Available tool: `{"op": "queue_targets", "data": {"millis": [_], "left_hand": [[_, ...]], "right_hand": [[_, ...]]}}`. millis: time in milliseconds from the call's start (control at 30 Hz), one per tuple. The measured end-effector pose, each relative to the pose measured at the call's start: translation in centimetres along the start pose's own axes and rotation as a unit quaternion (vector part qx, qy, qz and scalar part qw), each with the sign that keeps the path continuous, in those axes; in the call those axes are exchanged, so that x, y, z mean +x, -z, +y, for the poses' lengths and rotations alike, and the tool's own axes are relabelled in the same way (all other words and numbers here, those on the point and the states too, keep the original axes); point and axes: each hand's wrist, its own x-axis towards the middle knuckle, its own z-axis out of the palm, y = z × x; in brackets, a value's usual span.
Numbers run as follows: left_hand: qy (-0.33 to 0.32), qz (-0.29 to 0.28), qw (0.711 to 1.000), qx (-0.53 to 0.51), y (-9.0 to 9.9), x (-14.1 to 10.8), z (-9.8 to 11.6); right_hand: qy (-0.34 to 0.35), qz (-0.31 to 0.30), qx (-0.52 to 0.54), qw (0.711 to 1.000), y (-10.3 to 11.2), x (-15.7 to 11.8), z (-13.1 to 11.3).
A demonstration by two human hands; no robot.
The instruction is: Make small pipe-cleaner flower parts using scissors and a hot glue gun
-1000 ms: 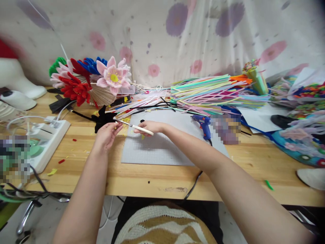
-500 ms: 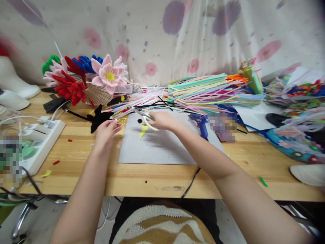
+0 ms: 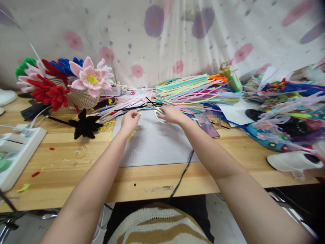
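Note:
My left hand (image 3: pixel 130 122) is over the back left part of the grey cutting mat (image 3: pixel 154 149), its fingertips pinched together. A tiny pale speck shows at the fingertips, too small to name. My right hand (image 3: pixel 173 114) grips a pair of scissors (image 3: pixel 157 117) by the white handles, with the blades pointing back and left toward dark pipe cleaners (image 3: pixel 132 108). A black fuzzy flower (image 3: pixel 85 124) on a black stem lies left of my left hand, touched by neither hand. Yellow scraps (image 3: pixel 132 134) lie on the mat, partly behind my left hand.
Pastel pipe cleaners (image 3: pixel 188 91) are heaped along the back. Fuzzy flowers (image 3: pixel 88 76) with a folded fan stand back left, a white power strip (image 3: pixel 27 152) front left. A phone (image 3: pixel 207 125) lies beyond my right forearm, and a mass of craft pieces (image 3: pixel 276 128) fills the right.
The view has turned to the right. My left hand has moved right, away from the black flower and over the mat. My right hand has carried the scissors right and farther back.

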Motion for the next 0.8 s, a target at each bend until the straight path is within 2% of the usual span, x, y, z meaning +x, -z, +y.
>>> {"op": "queue_targets", "data": {"millis": [133,233,333,433,600,800], "left_hand": [[-0.012,-0.020,0.995,0.096,-1.5,0.9,0.4],[-0.051,-0.033,0.983,0.174,-2.8,1.2,0.5],[-0.106,-0.026,0.964,0.242,-4.1,1.6,0.3],[-0.131,-0.063,0.948,0.284,-4.9,1.9,-0.1],[-0.132,-0.116,0.937,0.303,-4.9,1.8,-0.7],[-0.110,-0.100,0.953,0.265,-4.0,1.0,-0.5]], "right_hand": [[-0.032,0.004,0.099,0.995,-0.1,-0.9,0.3],[-0.048,0.019,0.170,0.984,-0.7,-1.4,0.7],[-0.047,0.045,0.261,0.963,-1.9,-1.5,1.1],[-0.040,0.080,0.350,0.933,-3.3,-1.6,1.6],[-0.052,0.131,0.400,0.906,-5.4,-2.1,2.3],[-0.036,0.167,0.399,0.901,-7.6,-3.4,2.3]]}}
